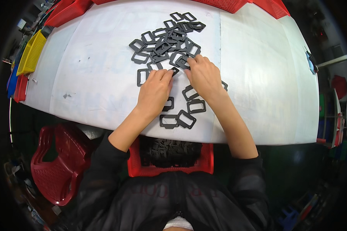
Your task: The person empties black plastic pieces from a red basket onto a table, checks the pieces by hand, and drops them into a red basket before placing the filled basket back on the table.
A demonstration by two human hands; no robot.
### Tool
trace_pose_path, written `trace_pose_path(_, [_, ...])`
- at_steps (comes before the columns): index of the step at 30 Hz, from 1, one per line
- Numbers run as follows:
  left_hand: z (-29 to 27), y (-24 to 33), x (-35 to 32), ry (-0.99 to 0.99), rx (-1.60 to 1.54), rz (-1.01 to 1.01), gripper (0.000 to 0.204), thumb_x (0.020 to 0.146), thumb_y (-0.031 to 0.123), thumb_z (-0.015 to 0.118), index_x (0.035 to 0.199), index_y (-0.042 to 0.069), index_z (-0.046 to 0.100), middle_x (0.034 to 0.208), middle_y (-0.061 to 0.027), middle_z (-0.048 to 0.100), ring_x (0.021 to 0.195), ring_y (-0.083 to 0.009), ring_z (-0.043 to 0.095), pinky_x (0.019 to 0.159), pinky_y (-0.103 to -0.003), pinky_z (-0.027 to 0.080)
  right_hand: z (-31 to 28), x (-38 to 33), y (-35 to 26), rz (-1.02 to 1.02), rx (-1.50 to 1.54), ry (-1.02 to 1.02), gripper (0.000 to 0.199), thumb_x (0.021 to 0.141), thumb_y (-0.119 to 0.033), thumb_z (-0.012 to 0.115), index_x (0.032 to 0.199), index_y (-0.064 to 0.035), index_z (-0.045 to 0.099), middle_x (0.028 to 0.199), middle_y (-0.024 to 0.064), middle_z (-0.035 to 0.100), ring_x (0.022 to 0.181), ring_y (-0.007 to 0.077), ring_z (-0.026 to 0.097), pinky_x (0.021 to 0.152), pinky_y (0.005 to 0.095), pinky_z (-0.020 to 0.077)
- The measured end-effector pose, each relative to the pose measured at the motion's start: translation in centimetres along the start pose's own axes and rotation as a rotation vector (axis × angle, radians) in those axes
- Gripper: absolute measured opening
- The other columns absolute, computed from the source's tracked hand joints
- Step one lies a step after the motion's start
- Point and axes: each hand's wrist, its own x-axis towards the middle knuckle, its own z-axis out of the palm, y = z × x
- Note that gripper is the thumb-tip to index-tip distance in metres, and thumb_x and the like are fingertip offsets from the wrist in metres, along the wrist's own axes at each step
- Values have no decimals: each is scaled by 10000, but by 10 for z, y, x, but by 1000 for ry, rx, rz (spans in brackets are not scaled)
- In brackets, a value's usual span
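A heap of flat black rectangular frames [162,47], each with an open middle, lies on the white table toward the far side. At the heap's near edge my left hand [156,88] is closed with a black frame [175,71] pinched at its fingertips. Just right of it, my right hand [204,75] has its fingers bent down onto another black frame [183,62] at the heap's edge. Several loose frames lie nearer to me, among them one [186,119] close to the table's front edge and one [196,106] by my right wrist.
Below the front edge of the white table [96,84] stands a red basket [169,171] holding many black pieces. A dark red plastic chair [61,165] is at the left. Red baskets [223,4] line the far edge; a yellow basket [31,52] sits at the left edge.
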Motion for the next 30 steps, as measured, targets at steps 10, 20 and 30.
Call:
trace_pose_path(10, [-24, -16, -7, 95, -88, -194, 169, 832, 112, 663, 978, 35, 700, 874, -75, 646, 862, -264, 583, 773, -361, 485, 2, -7, -20, -83, -87, 130, 195, 821, -176, 643, 881, 8, 624, 782, 77, 589, 733, 253, 609, 632, 357, 536])
trace_pose_path(20, [-38, -83, -20, -145, -76, 81, 438, 828, 218, 702, 1210, 25, 611, 1220, -78, 605, 1105, -286, 514, 928, -358, 464, -38, -6, 4, 386, 270, -268, 291, 788, -275, 709, 998, -73, 715, 957, 136, 680, 883, 292, 646, 723, 407, 500])
trace_pose_path(30, [-50, -59, -35, -43, -648, -673, 173, 900, 83, 591, 1030, 2, 673, 827, -130, 681, 659, -212, 636, 672, -311, 516, 18, 37, -85, 168, -153, -21, 469, 753, -458, 748, 912, -24, 667, 903, 121, 645, 862, 278, 619, 731, 405, 463])
